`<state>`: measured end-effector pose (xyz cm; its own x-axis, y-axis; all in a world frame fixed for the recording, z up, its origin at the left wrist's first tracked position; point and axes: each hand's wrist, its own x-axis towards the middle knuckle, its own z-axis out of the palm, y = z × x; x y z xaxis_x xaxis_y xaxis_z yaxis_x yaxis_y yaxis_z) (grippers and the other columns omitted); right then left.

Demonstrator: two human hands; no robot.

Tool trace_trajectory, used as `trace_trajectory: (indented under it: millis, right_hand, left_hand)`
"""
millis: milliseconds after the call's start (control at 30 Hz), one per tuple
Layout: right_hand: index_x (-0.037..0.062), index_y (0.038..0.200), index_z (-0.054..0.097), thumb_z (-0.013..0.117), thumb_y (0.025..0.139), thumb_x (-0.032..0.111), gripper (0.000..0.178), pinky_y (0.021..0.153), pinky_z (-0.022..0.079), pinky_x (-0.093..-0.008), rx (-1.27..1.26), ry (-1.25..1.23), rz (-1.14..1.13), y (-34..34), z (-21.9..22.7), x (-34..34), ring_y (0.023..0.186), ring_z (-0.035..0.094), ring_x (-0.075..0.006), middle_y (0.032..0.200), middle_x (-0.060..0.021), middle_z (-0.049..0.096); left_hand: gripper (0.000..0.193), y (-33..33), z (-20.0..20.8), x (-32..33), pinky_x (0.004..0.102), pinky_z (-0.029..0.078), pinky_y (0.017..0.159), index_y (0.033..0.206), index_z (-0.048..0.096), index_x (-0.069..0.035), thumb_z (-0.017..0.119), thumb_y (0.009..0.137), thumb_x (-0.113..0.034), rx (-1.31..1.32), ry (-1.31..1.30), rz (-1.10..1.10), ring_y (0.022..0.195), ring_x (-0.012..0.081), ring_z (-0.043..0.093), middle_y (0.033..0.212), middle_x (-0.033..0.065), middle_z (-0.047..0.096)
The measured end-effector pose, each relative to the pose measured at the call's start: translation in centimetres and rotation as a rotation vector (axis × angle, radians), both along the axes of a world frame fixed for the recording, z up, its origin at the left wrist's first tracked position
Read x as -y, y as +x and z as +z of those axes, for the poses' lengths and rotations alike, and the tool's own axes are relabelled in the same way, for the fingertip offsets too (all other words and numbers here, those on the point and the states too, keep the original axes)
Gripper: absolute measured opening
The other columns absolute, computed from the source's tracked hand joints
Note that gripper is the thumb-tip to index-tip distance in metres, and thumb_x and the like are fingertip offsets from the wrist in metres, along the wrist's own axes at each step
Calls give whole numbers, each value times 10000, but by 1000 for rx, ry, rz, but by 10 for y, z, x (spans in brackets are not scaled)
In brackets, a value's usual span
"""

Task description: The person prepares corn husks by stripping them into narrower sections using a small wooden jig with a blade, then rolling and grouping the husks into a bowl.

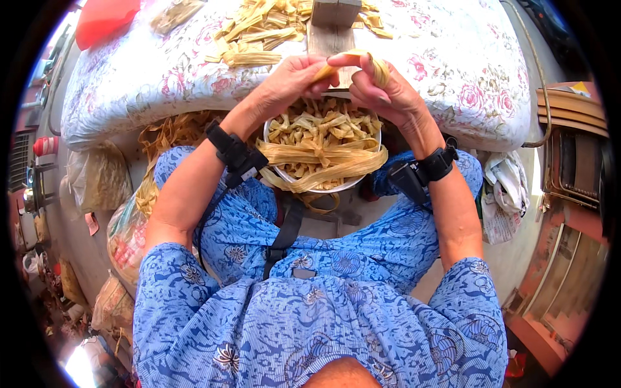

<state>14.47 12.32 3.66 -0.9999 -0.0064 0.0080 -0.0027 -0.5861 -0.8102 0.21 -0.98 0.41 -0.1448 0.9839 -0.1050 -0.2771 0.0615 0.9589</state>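
Observation:
A pale yellow dried leaf strip (pixel 380 72), like corn husk, is stretched between my hands above a round basin. My left hand (pixel 299 79) pinches one end between thumb and fingertips. The rest loops over the fingers of my right hand (pixel 396 96), which are curled around it. Below them, the white-rimmed basin (pixel 349 185) is full of small knotted pieces (pixel 330 126) of similar dried material. Long flat strips (pixel 323 155) lie across its top and hang over the near rim. Part of the basin's far side is hidden by my hands.
A table with a flowered white cover (pixel 174 81) stands ahead. On it lie loose dried strips (pixel 265 29), a wooden board with an upright block (pixel 333 14) and a red bag (pixel 105 22). Plastic bags (pixel 100 176) sit at left; brown stacked furniture (pixel 572 116) at right.

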Motion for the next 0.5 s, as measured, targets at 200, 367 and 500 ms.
trace_trajectory:
  millis: [200,367,500]
  right_hand:
    - [8,1035,611,625,819,255,328,530,427,-168,210,782,-325,-6,-8,7,542,514,-34,652,22,580]
    - [84,778,627,634,742,266,185,569,453,-316,70,1233,-470,-6,-19,8,620,570,-241,708,-71,589]
    - [93,773,632,625,712,248,167,595,447,-334,-91,1540,-848,-7,-26,6,667,555,-254,717,-74,580]
  left_hand:
    - [217,22,-14,-14,128,372,443,933,523,-20,420,930,-211,633,-234,-152,516,25,445,701,28,509]
    - [179,18,-26,-15,107,410,438,982,508,-12,411,929,-153,763,-191,-253,518,36,475,756,64,535]
    - [147,28,-17,-13,134,435,470,931,562,-3,487,895,-123,518,-104,174,555,59,533,777,70,595]
